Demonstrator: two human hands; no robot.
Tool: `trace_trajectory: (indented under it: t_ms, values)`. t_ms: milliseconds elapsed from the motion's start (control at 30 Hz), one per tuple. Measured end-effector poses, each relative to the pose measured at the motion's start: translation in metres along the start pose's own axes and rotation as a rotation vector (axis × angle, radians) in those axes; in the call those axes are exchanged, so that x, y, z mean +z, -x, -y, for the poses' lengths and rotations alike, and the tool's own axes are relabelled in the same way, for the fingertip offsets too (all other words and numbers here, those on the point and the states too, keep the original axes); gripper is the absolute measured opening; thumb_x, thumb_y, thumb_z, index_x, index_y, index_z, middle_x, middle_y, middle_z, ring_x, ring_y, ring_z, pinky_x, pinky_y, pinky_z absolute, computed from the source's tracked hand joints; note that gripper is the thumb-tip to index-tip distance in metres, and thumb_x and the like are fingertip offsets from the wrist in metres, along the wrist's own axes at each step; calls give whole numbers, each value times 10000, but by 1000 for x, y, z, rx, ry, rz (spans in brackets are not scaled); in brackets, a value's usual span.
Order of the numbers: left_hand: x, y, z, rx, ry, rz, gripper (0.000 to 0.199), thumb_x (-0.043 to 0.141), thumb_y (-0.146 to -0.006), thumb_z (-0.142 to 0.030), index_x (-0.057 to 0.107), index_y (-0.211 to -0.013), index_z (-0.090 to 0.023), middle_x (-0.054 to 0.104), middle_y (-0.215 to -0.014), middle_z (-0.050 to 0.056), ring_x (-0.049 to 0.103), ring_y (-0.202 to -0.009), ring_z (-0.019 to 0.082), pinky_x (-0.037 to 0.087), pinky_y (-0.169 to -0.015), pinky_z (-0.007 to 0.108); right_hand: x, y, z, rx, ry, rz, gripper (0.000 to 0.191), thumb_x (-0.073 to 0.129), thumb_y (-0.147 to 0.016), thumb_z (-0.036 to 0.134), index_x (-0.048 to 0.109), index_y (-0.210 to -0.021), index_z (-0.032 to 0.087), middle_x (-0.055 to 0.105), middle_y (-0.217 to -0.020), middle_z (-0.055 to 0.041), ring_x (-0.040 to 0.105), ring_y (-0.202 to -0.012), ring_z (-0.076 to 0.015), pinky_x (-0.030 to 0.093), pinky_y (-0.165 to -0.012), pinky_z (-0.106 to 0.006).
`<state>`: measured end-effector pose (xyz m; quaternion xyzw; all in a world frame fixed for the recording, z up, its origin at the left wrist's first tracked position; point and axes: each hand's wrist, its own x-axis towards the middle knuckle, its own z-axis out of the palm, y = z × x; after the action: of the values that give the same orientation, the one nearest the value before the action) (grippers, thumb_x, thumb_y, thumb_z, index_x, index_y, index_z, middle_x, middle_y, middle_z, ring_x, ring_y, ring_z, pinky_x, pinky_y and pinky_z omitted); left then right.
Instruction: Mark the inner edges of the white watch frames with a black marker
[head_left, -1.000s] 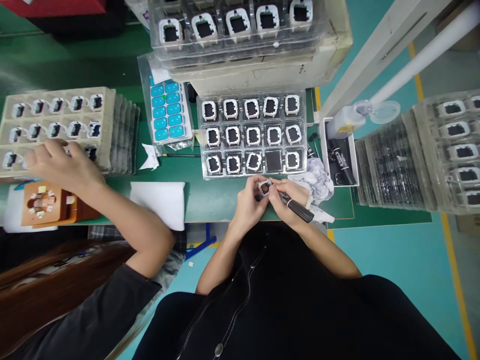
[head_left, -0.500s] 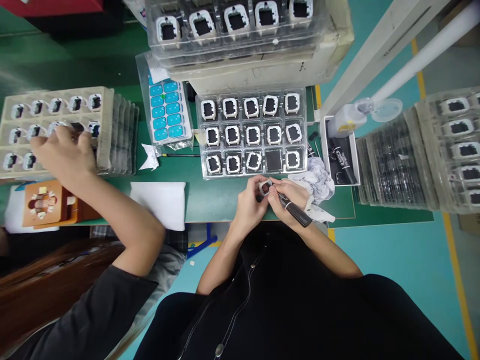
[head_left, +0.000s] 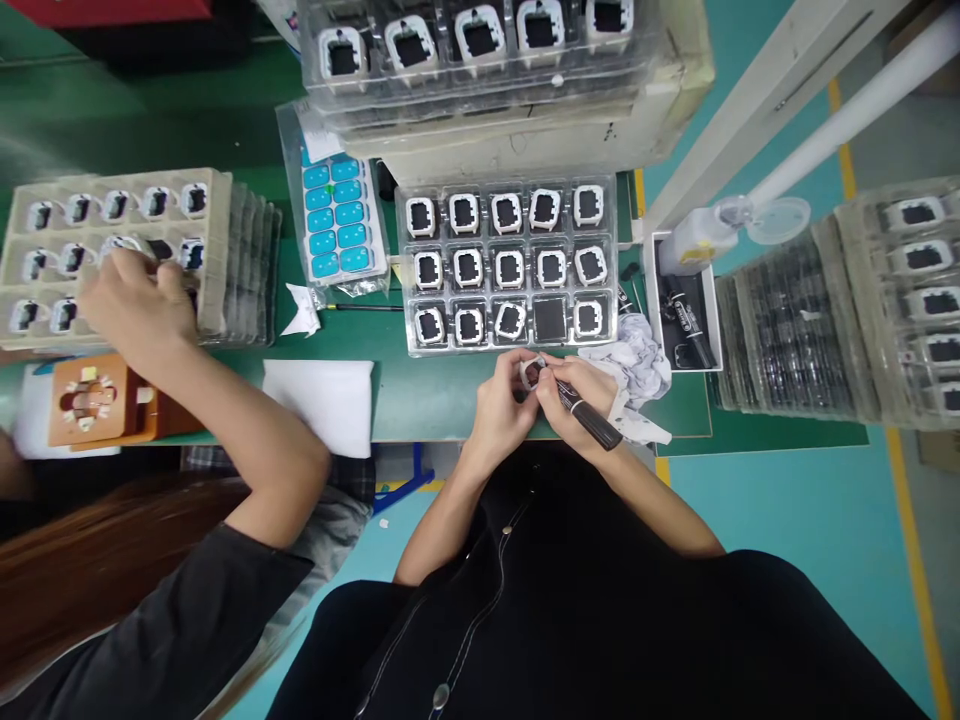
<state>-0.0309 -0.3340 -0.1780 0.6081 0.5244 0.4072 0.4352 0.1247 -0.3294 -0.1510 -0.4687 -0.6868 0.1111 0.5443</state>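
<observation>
My left hand (head_left: 501,408) pinches a small white frame part (head_left: 532,373) near the table's front edge. In my right hand (head_left: 571,400) is a black marker (head_left: 596,424), its tip end at the part and its body slanting down to the right. A crumpled white cloth (head_left: 628,360) lies against my right hand, partly under it. Just beyond my hands sits a clear tray (head_left: 510,248) of white frames in three rows. One pocket of its front row (head_left: 550,321) shows only a dark bottom.
At left, a co-worker's hand (head_left: 139,300) is over a beige tray (head_left: 217,250). An orange fixture (head_left: 90,400) and a folded white cloth (head_left: 319,405) lie nearby. Stacked trays (head_left: 795,310) and a small box (head_left: 716,350) stand at right.
The view has shifted slightly. My hands keep nearly the same pose on the part and marker. The co-worker's hand stays over the beige tray.
</observation>
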Motion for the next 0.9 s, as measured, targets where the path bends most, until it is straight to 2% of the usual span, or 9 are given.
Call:
trace_trajectory:
  t_ms: [167,400,633,900]
  values:
    - [0,0,2,12,26,-2,363,780,-1049,-251,643,-1385,-270,870,-1090,18,847,-895,178,687,-867,285,1,1,-2,2,5,11,176,706,-1116,183,715,-973,286,831,-848,12,871,-802,-205,776,-775,-351]
    - [-1,-1,0,45,53,13,406,777,-1010,-203,649,-1390,-267,869,-1115,21,849,-928,179,698,-913,292,1,3,-5,36,-20,-15,197,725,-1079,153,709,-929,280,842,-844,-3,873,-797,-217,752,-779,-356]
    - [1,-5,-1,-7,126,2,367,796,-1003,-226,660,-1342,-255,842,-1015,-2,813,-850,159,671,-810,250,0,2,-4,54,-46,24,185,728,-1072,145,722,-937,271,847,-870,-3,868,-800,-205,741,-769,-335]
    - [1,-4,0,-20,124,13,344,795,-1032,-271,665,-1350,-255,860,-1046,13,829,-866,169,663,-803,255,4,5,-7,50,-56,12,178,727,-1086,164,735,-948,276,848,-887,-3,857,-789,-204,732,-746,-339]
